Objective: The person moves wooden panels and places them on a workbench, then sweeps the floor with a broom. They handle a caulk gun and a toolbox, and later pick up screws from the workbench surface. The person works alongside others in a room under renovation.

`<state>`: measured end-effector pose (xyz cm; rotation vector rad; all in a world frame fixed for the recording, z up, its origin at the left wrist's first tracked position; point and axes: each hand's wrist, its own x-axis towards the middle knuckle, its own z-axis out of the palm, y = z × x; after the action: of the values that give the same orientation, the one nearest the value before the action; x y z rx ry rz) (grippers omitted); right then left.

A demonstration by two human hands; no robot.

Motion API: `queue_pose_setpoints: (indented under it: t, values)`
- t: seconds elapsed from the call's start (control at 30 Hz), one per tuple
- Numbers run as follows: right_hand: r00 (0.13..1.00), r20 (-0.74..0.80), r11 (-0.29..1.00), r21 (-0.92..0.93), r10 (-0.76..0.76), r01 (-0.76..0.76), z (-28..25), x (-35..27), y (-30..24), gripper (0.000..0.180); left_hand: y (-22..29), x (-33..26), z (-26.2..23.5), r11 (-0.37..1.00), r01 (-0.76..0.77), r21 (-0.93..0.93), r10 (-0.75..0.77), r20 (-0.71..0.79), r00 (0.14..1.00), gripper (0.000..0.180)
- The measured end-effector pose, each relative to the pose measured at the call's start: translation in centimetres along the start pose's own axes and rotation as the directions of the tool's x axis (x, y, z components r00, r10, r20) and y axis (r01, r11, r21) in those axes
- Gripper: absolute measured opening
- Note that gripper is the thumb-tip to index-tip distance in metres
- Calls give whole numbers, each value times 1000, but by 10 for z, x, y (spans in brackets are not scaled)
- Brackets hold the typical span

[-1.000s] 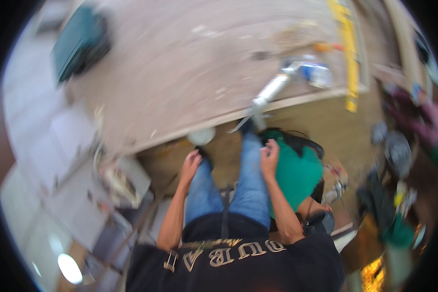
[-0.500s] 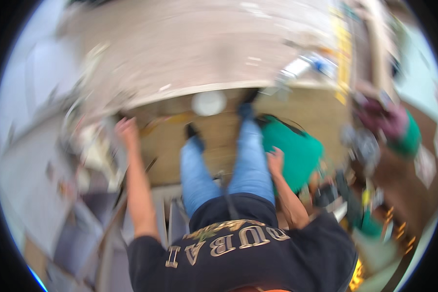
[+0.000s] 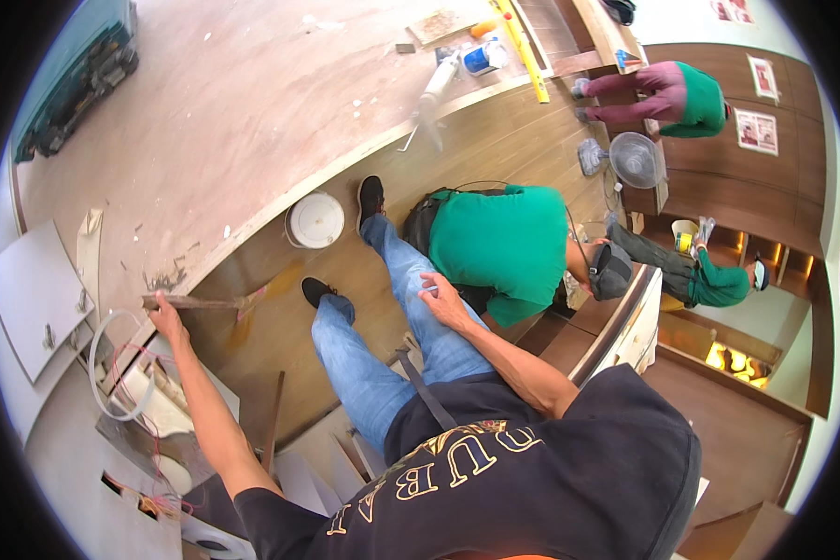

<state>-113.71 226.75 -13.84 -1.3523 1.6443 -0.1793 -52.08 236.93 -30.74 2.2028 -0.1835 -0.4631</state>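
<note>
Head view: brown wooden piece (image 3: 205, 302) being touched by the left grip (image 3: 170, 322) at nine o'clock

Contact is being made at the near end of the brown wooden piece, which is lying beside the corner of the large pale table (image 3: 280, 103), its paler far end pointing toward three o'clock. How much is being finished and how much is being left over cannot be judged from this view; no completed result is being shown, and tools and scraps are lying loose. Toward twelve o'clock on the table, a caulking gun (image 3: 436, 86) is resting across the edge, with a blue-and-white can (image 3: 483, 58) just beside it and a yellow level (image 3: 526, 56) at one o'clock.

The left arm is being held out long. The fingers of the left grip are being placed against the wood, but whether they are being closed around it cannot be told. The right grip (image 3: 448, 306) is being held near the centre, over the blue jeans (image 3: 355, 369), its fingers partly curled; whether anything small is being held there cannot be told.

At ten o'clock from the centre, a white bucket (image 3: 315, 220) is standing on the floor. At two o'clock, a co-worker in a green shirt (image 3: 499, 243) is crouching close by.
</note>
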Motion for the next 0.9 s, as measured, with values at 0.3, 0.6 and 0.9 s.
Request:
queue_pose_setpoints:
  t: [0.3, 0.6, 0.9]
  values:
    - [987, 64, 943, 292, 150, -162, -14, -16, 38, 39, 4, -144, -102, 957, 88, 277, -11, -267, 964, 55]
    - [973, 218, 997, -25, 78, -74, -44, 46, 28, 42, 33, -288, -157, 844, 180, -506, -490, -587, 645, 39]
    - [948, 316, 997, -74, 37, -15, -64, 160, -10, 46, -65, -283, -151, 727, 222, -650, -642, -529, 555, 44]
